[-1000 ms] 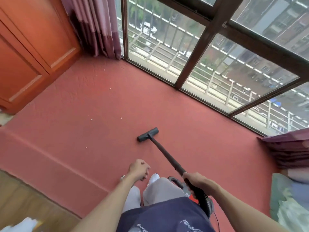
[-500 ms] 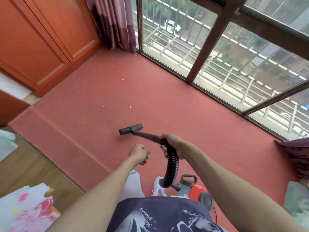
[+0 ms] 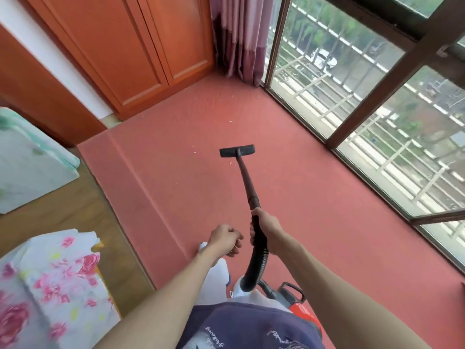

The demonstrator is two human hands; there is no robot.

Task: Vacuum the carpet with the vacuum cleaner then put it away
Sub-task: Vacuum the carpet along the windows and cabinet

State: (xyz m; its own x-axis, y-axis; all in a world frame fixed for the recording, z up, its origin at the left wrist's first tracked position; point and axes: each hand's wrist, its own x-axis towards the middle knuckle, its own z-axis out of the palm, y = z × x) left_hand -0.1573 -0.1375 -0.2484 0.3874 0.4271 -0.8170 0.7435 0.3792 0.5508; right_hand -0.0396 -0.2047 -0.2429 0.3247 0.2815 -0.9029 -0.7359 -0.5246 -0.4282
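Two bare hands: the right hand (image 3: 268, 229) wraps its grip around the ribbed black hose (image 3: 256, 263) below the rigid wand (image 3: 247, 183); the left hand (image 3: 224, 239) is loosely curled, holding nothing. The flat rectangular nozzle (image 3: 237, 150) lies on nubby red carpet (image 3: 314, 197), open carpet on every side. The red canister (image 3: 299, 306) sits beside the feet.

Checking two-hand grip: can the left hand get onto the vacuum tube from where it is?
Probably yes. The left hand hangs loosely curled and holds nothing, just beside the tube that the right hand grips; nothing lies between them.
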